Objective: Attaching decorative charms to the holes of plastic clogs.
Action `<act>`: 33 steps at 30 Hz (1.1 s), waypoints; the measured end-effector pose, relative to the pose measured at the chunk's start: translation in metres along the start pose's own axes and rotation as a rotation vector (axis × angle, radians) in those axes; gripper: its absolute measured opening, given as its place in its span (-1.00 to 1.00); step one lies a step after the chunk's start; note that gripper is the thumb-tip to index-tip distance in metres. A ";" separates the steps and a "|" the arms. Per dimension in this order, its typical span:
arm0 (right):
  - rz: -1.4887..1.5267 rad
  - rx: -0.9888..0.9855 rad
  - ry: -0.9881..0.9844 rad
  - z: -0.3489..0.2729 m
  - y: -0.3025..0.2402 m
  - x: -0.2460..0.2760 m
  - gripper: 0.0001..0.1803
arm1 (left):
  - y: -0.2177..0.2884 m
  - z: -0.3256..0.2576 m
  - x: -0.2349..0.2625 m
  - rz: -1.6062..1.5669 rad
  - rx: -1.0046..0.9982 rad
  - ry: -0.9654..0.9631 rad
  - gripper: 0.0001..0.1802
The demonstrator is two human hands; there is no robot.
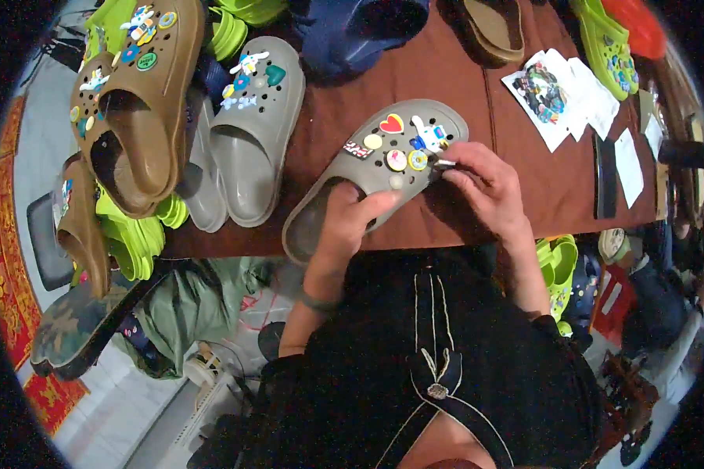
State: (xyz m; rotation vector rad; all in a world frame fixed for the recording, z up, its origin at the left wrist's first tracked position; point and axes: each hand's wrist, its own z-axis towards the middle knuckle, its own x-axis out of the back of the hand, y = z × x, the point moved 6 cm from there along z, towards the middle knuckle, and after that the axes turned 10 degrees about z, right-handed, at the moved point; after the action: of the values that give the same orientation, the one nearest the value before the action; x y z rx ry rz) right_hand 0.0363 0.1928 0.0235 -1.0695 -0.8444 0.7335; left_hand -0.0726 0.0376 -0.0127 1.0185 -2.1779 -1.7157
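A grey clog [368, 168] lies on the brown table [446, 78], its top studded with several coloured charms, among them a red heart and a white figure. My left hand [344, 223] grips the clog at its heel opening, thumb on the upper. My right hand [481, 187] pinches a small charm [444, 163] with its fingertips against the clog's right side, near the toe.
Another grey clog [254, 125] with charms lies to the left, beside stacked brown clogs [133, 94] and lime green ones [133, 242]. Small packets of charms [559, 94] lie at the right. Blue, tan and green clogs line the far edge. Bags sit below the table.
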 end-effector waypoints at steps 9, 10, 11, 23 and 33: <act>-0.091 0.162 0.091 -0.021 -0.003 -0.023 -0.76 | -0.004 -0.002 0.002 0.025 0.047 0.012 -0.60; -0.148 0.266 0.108 -0.020 -0.009 -0.026 -0.75 | -0.004 -0.002 0.002 0.025 0.047 0.009 -0.60; -0.205 0.370 0.124 -0.020 -0.014 -0.028 -0.73 | -0.005 -0.002 0.001 -0.003 0.055 -0.003 -0.60; -0.573 0.404 0.073 -0.029 -0.021 -0.046 -0.57 | -0.007 -0.001 0.005 -0.028 0.059 -0.001 -0.59; -0.483 0.247 -0.088 -0.025 -0.012 -0.036 -0.50 | -0.009 -0.002 0.005 0.018 0.065 -0.001 -0.58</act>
State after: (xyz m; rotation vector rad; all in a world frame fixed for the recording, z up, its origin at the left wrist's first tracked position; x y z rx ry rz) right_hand 0.0416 0.1476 0.0205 -0.5819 -1.0103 0.4612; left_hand -0.0718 0.0324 -0.0220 1.0107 -2.2507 -1.6483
